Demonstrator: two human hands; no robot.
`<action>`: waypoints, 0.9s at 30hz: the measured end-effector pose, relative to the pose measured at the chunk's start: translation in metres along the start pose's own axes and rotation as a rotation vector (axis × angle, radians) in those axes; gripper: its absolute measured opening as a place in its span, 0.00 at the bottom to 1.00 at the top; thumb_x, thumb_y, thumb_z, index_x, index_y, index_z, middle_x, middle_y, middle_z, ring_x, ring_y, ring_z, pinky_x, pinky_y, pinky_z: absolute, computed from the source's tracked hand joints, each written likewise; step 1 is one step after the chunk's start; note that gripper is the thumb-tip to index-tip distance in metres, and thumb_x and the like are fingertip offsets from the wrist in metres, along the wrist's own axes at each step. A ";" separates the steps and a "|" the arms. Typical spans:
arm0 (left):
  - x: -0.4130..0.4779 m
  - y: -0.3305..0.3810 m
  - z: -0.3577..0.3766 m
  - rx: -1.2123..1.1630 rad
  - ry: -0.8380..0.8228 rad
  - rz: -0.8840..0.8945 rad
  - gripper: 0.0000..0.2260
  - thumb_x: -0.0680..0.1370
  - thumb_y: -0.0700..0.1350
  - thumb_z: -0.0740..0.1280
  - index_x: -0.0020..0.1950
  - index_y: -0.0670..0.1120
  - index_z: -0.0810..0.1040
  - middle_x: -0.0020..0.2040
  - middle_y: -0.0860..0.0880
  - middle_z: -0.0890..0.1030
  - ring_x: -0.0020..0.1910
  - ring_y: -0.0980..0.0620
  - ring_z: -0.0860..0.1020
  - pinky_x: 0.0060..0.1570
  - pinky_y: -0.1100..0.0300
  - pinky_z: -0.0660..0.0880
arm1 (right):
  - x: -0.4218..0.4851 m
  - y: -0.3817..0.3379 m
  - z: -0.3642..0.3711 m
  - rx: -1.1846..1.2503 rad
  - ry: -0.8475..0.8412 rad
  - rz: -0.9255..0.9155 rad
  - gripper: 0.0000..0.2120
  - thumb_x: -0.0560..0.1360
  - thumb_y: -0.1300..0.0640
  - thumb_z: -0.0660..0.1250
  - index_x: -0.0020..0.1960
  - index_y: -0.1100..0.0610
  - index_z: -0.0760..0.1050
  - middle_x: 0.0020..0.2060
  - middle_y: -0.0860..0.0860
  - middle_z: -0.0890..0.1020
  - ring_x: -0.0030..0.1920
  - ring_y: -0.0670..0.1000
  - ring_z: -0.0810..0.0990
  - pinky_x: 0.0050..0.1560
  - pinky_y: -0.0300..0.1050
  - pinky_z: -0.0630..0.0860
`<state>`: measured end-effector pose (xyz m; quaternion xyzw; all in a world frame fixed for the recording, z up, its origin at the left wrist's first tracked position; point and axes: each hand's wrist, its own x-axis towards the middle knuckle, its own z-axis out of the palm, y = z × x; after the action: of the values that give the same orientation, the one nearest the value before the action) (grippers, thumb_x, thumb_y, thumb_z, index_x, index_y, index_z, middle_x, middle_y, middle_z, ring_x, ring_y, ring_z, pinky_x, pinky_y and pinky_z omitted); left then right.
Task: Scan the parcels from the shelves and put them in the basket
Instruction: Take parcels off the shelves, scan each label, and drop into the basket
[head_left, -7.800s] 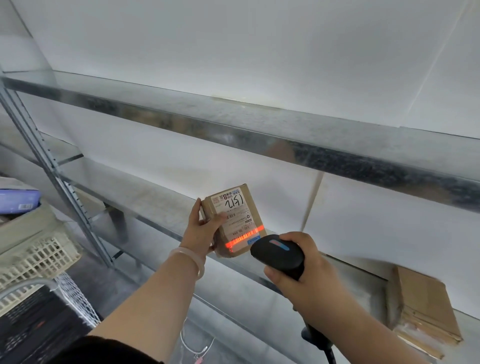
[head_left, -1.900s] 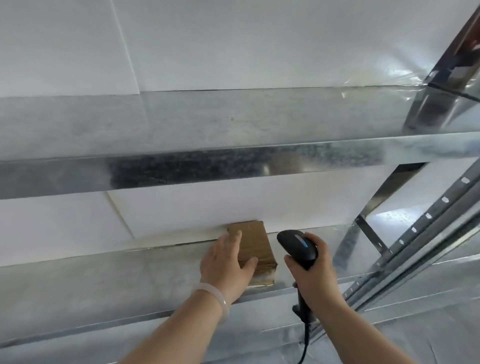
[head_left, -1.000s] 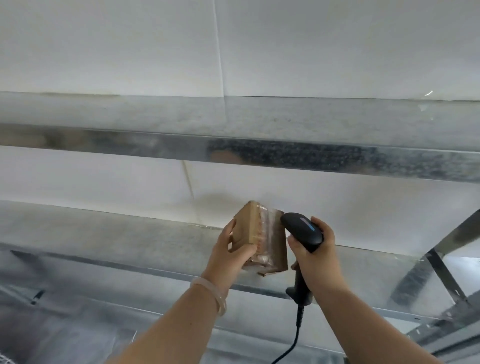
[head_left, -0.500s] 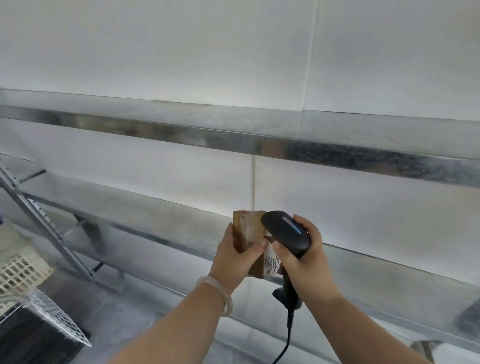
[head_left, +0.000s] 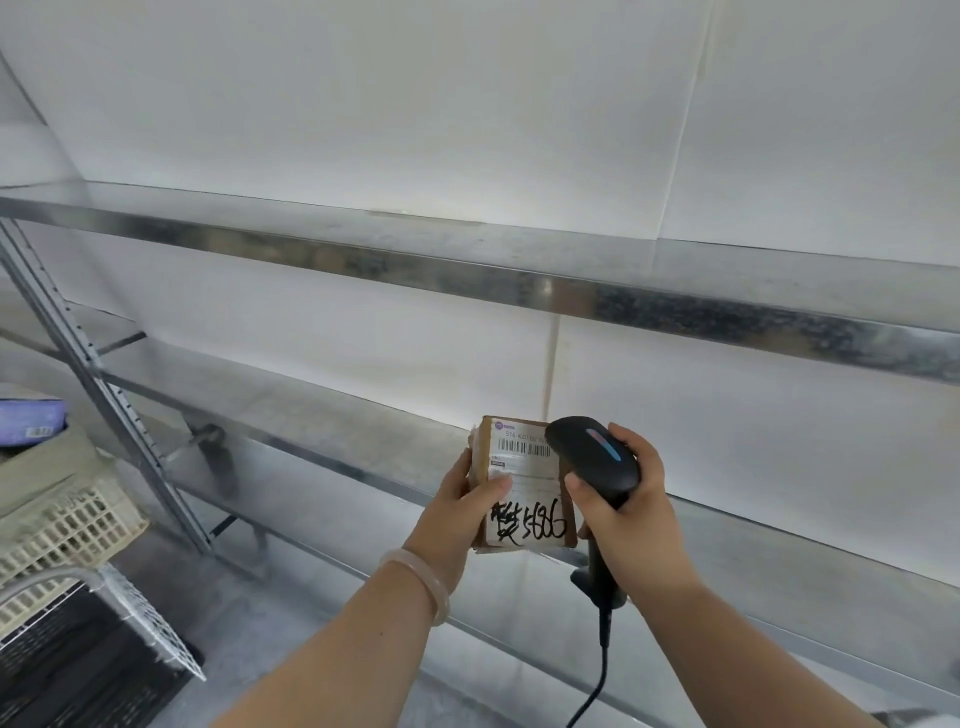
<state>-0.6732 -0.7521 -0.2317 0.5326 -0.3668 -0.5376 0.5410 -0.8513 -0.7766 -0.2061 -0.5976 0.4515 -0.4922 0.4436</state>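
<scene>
Metal shelves (head_left: 363, 441) run along a white wall. Left hand (head_left: 457, 512) grips a small cardboard parcel (head_left: 524, 499) out front, label facing up, thumb clamped on it. Right hand (head_left: 631, 512) wraps the black scanner (head_left: 597, 462) just beside it. Cream basket (head_left: 67, 519) sits far left.

Left grip (head_left: 457, 512) and right grip (head_left: 631, 501) are raised, both clasping (side by side).

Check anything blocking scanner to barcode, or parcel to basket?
Nothing visible between scanner and barcode: the left hand holds the parcel label facing the camera, thumb below the barcode; the right hand holds the scanner beside it. Toward the basket, only the shelf upright crosses the line in view; its depth is unclear.
</scene>
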 end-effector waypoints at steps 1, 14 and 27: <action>0.000 0.000 -0.003 0.029 0.000 0.000 0.18 0.81 0.45 0.65 0.69 0.60 0.72 0.58 0.50 0.84 0.56 0.46 0.83 0.53 0.50 0.82 | -0.001 0.000 0.002 -0.003 -0.006 -0.010 0.25 0.74 0.59 0.71 0.63 0.39 0.65 0.49 0.40 0.81 0.40 0.49 0.81 0.39 0.40 0.79; -0.005 0.005 -0.050 0.061 0.205 0.007 0.41 0.75 0.44 0.74 0.77 0.66 0.54 0.63 0.48 0.78 0.59 0.44 0.79 0.56 0.41 0.80 | -0.021 -0.027 0.030 -0.121 -0.179 -0.080 0.26 0.72 0.56 0.73 0.59 0.32 0.64 0.48 0.41 0.83 0.43 0.45 0.84 0.41 0.49 0.82; -0.013 0.007 -0.101 0.008 0.456 0.053 0.39 0.78 0.38 0.70 0.79 0.63 0.53 0.64 0.46 0.77 0.61 0.41 0.77 0.59 0.36 0.76 | -0.038 -0.059 0.088 -0.173 -0.335 0.011 0.20 0.73 0.53 0.71 0.55 0.36 0.66 0.39 0.47 0.82 0.27 0.51 0.80 0.31 0.51 0.81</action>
<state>-0.5762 -0.7226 -0.2387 0.6328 -0.2509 -0.3874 0.6218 -0.7620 -0.7199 -0.1664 -0.7046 0.4152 -0.3429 0.4622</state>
